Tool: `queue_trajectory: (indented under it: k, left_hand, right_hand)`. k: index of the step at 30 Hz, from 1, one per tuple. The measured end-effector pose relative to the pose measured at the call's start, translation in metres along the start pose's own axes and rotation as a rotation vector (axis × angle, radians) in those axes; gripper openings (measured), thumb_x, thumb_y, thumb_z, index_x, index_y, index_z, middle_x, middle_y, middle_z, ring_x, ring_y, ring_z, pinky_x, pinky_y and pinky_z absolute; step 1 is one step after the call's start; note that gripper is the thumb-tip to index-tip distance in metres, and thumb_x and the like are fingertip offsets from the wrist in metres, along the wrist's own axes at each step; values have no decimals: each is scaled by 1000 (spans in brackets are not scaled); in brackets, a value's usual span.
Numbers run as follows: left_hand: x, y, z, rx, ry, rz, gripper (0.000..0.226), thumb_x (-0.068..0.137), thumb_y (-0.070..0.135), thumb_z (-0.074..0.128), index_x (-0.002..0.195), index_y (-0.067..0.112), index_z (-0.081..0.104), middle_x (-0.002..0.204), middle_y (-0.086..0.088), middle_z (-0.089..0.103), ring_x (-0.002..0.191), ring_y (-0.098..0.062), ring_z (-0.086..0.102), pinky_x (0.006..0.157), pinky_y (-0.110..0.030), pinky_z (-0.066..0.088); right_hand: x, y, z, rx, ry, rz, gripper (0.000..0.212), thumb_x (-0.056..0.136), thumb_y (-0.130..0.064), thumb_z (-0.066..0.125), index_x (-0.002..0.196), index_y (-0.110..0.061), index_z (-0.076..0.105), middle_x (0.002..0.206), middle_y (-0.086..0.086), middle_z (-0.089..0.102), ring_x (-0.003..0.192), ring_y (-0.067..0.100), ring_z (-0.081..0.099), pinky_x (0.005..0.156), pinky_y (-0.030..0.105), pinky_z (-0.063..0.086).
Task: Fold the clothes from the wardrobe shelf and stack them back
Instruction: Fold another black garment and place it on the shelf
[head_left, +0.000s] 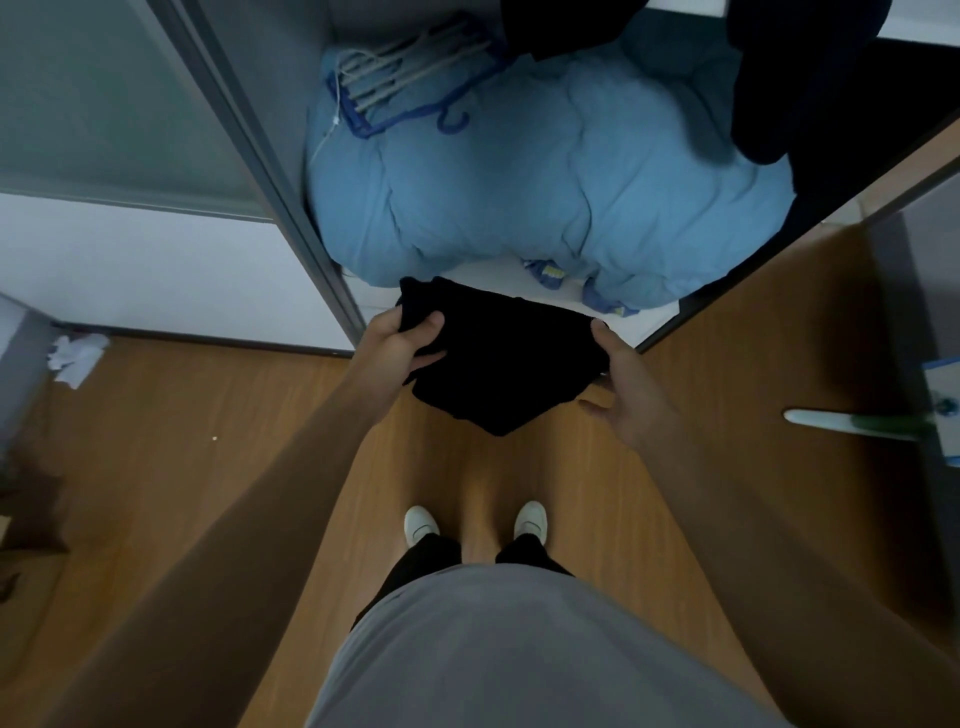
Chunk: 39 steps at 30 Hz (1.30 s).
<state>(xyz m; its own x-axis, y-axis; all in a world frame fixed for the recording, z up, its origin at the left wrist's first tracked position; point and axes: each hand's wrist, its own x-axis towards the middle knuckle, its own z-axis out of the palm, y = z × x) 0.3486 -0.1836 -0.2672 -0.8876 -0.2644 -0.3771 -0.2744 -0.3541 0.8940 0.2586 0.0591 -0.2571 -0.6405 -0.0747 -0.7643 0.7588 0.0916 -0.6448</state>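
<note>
Black garment held between my two hands in front of the open wardrobe.

My left hand (404, 349) pinches the black garment (498, 358) at its left edge, thumb on top and fingers curled underneath, while my right hand (626, 387) grips the right edge with the thumb over the cloth and the fingers below it. The cloth spans the gap between both hands in a bunched, partly folded shape, one corner hanging down toward the wooden floor (218, 467). It is in the air just in front of the white wardrobe shelf (483, 273), where a light blue quilt (545, 182) lies with a blue hanger (410, 88) on top.
</note>
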Motion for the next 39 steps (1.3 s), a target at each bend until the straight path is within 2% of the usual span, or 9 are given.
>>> queue_trajectory:
  k: [5,10,16,21,25,29,32,36,39]
  left_hand:
    - [2,21,-4,-116,-14,60,22,98,12,57,118,12,68,120,-4,72,115,-22,66,95,-35,55]
    - [0,38,0,-191,-33,125,23,99,8,56,120,8,66,125,-9,69,120,-24,63,101,-40,52]
    - [-1,57,1,-166,-75,207,21,100,7,54,114,13,69,121,-3,71,120,-21,63,104,-39,49]
    - [-4,69,-18,-126,-341,239,28,95,-1,51,108,10,74,117,-8,72,122,-29,61,108,-43,45]
    - [-6,78,-37,-133,-473,243,36,86,-7,47,93,9,78,99,-6,74,104,-26,66,101,-40,47]
    - [-8,83,-53,-181,-478,239,26,71,-3,52,93,-16,58,89,-35,53,88,-41,49,89,-45,35]
    - [-9,90,-66,-372,-490,248,26,76,8,47,93,-5,62,86,-18,61,89,-33,55,91,-46,37]
    - [-8,99,-77,-555,-299,213,56,98,39,39,141,5,49,134,-12,59,131,-29,50,114,-42,32]
    - [3,112,-81,-635,-231,51,67,95,61,46,146,17,48,148,-12,50,138,-33,47,119,-48,29]
  right_hand:
    - [-6,10,10,112,-119,149,92,60,-82,69,131,-24,57,126,9,62,105,32,67,73,44,57]
    - [-15,23,17,513,-298,432,120,69,-77,66,157,-12,14,152,34,28,122,60,48,103,66,40]
    - [-25,36,37,571,-503,503,112,79,-79,50,150,4,25,139,37,48,124,51,54,103,54,45]
    - [-14,-22,42,771,-627,286,96,82,-77,51,149,-11,35,143,36,45,129,57,44,110,63,36]
    - [-12,-61,46,618,-394,89,80,74,-68,70,126,-8,61,119,23,69,106,42,68,84,55,57]
    - [-21,-78,68,435,-296,9,14,93,-20,59,98,-9,66,80,10,76,67,23,74,57,31,59]
    - [-26,-80,90,500,-317,-79,8,78,-4,60,82,-9,65,69,8,71,59,20,72,52,28,58]
    - [-32,-86,108,372,-398,-267,10,67,-12,66,69,-9,75,71,10,71,66,21,73,58,30,60]
    - [-28,-97,113,312,-403,-306,16,76,-15,71,90,-7,69,83,9,72,78,22,73,66,32,59]
